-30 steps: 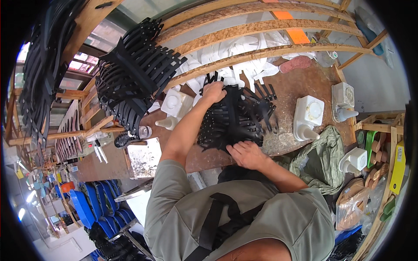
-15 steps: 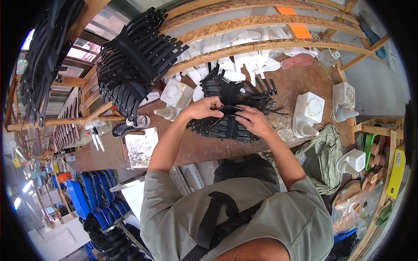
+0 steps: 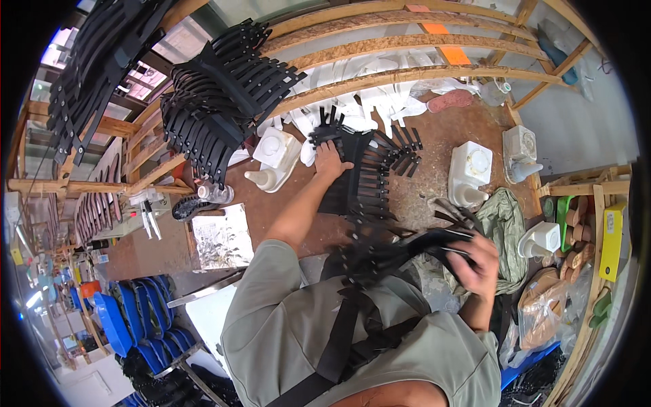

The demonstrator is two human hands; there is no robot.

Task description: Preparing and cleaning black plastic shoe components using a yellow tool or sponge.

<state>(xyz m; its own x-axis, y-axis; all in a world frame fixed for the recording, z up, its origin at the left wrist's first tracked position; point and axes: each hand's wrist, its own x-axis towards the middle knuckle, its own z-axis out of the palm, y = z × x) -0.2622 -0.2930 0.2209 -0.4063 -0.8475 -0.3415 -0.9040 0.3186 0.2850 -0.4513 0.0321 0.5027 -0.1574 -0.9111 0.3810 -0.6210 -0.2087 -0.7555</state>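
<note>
On the brown workbench (image 3: 298, 224) a black strappy piece (image 3: 349, 169), like a sandal upper, lies spread with its strap ends fanned to the right. My left hand (image 3: 330, 161) presses on its left part, fingers flat and thumb stretched out. A second black strappy piece (image 3: 380, 258), smeared by motion, hangs between the bench's near edge and my body. My right hand (image 3: 477, 263) grips its right end, fingers curled round it. The fingertips are blurred.
More black strap pieces (image 3: 220, 102) hang over the wooden rack (image 3: 400, 76) at the upper left. White bottles with cone nozzles stand left (image 3: 274, 152) and right (image 3: 470, 169). White strips (image 3: 366, 102) and a pink sole-shaped piece (image 3: 450, 101) lie at the back. Green cloth (image 3: 503, 230) drapes at the right.
Both hands were together over the black pieces on the bench. My right hand has pulled one piece toward me and right; my left hand has moved up onto the piece left lying.
</note>
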